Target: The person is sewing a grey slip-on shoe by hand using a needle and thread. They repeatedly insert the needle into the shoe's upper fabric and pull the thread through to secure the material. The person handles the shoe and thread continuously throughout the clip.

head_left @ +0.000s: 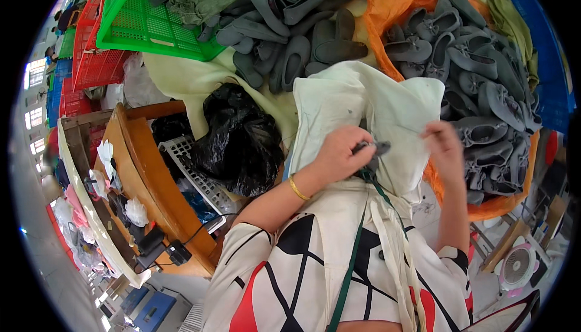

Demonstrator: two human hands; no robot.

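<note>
My left hand [344, 153], with a yellow bangle at its wrist, is closed over a small dark grey piece [382, 147] that looks like a fabric bow; most of it is hidden by the fingers. It is held over the white cloth apron [396, 105] on my lap. Off to the right, my right hand [445, 150] is raised beside the apron's edge, its fingers bent and smeared by motion. Whether it pinches anything does not show. A dark green cord [351, 265] runs down my front from near the left hand.
Grey slip-on shoes [296, 53] are heaped ahead on pale yellow cloth. An orange bag [387, 5] of grey shoes with bows stands at right. A green crate [145, 26], a black plastic bag [239, 138] and a wooden desk [151, 180] are at left; a small fan [518, 265] stands lower right.
</note>
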